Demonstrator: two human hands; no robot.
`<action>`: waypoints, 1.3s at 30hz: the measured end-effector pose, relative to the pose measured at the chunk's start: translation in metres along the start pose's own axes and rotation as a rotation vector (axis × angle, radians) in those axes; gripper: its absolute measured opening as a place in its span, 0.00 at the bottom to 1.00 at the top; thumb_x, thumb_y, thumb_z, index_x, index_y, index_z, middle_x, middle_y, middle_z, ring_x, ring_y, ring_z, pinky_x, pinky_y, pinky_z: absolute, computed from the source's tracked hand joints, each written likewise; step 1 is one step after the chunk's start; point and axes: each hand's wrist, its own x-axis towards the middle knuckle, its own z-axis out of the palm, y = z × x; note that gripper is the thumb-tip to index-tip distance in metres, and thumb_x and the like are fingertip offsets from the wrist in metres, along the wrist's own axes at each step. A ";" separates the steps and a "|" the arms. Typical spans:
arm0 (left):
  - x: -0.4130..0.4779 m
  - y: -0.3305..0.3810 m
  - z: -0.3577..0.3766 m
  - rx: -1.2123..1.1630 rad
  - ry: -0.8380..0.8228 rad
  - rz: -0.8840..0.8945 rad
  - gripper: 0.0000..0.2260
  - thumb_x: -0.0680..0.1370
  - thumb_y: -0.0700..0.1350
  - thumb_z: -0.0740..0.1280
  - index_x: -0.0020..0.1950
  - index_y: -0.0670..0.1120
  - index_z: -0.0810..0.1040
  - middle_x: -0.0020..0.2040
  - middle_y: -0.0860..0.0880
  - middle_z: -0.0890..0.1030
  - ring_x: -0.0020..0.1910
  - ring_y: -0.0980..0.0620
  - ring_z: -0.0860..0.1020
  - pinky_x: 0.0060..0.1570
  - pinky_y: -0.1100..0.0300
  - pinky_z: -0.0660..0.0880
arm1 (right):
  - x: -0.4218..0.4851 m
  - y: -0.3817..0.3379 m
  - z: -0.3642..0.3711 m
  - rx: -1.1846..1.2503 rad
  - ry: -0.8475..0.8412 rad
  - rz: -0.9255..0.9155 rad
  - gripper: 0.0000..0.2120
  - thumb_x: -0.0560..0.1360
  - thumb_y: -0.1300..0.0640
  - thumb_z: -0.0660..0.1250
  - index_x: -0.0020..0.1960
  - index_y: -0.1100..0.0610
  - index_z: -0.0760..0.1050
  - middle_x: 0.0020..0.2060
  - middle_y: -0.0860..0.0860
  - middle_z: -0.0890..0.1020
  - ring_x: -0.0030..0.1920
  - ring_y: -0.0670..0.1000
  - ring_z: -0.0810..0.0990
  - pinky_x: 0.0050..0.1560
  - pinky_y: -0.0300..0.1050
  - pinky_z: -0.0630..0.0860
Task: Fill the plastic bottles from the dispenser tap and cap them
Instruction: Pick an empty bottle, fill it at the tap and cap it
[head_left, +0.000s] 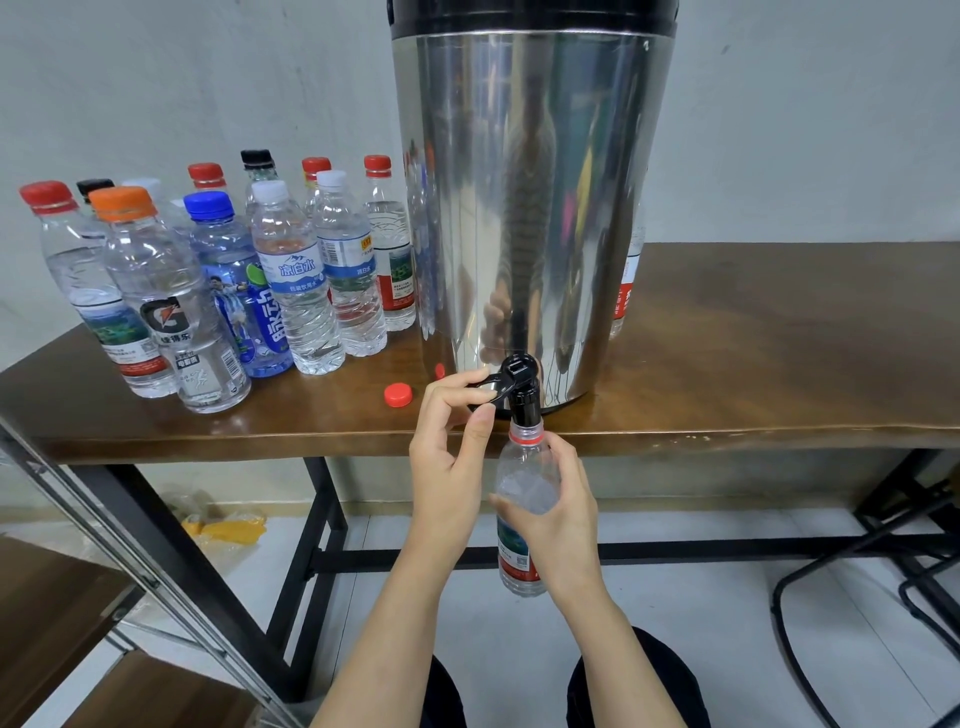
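**Open bottle at the tap, lever pinched**

Left end of the bench (753, 338): a cluster of capped bottles (298, 291) stands upright and packed close. The caps are red, black, orange, blue and white, and the contents look clear. On the floor below that end lies a crumpled yellow bag (228, 530).

Just right of the cluster, a loose red cap (398, 395) lies flat on the bench near the front edge, apart from the bottles.

Your left hand (452, 457) has forefinger above and thumb below, pinching the black lever of the tap (524, 400). The remaining fingers are curled under.

The tap projects from the base of the steel dispenser (524, 208), which stands on the bench at its front edge.

The open bottle (522, 478) has a red neck ring and no cap. It is upright in front of the bench edge, with its mouth directly under the spout and touching or nearly touching it. You cannot tell the fill level through the plastic.

Your right hand (566, 519) is wrapped round the bottle's upper body, with the thumb across the front and the fingers behind. The labelled lower half hangs free beneath your palm.

Right of the dispenser and partly hidden behind it, a red-labelled bottle (623, 296) stands on the bench.
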 end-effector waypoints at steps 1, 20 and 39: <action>0.000 0.000 0.000 0.001 -0.001 -0.001 0.05 0.79 0.49 0.65 0.50 0.58 0.79 0.60 0.57 0.79 0.65 0.47 0.75 0.66 0.46 0.72 | 0.000 0.000 0.000 -0.004 0.000 0.000 0.37 0.67 0.57 0.80 0.60 0.29 0.63 0.59 0.30 0.69 0.62 0.32 0.68 0.63 0.39 0.67; -0.001 -0.004 0.000 -0.007 0.007 0.015 0.04 0.80 0.47 0.65 0.51 0.54 0.79 0.60 0.56 0.79 0.64 0.45 0.75 0.65 0.41 0.72 | 0.001 0.001 -0.001 0.020 -0.005 0.005 0.36 0.66 0.58 0.80 0.60 0.30 0.64 0.60 0.32 0.70 0.61 0.29 0.67 0.57 0.31 0.65; -0.001 -0.002 0.000 0.006 0.008 0.018 0.06 0.80 0.47 0.64 0.51 0.57 0.79 0.60 0.57 0.79 0.64 0.48 0.76 0.65 0.45 0.72 | -0.001 0.000 -0.001 0.039 -0.003 0.012 0.36 0.66 0.58 0.80 0.62 0.31 0.65 0.61 0.35 0.72 0.63 0.36 0.70 0.64 0.43 0.71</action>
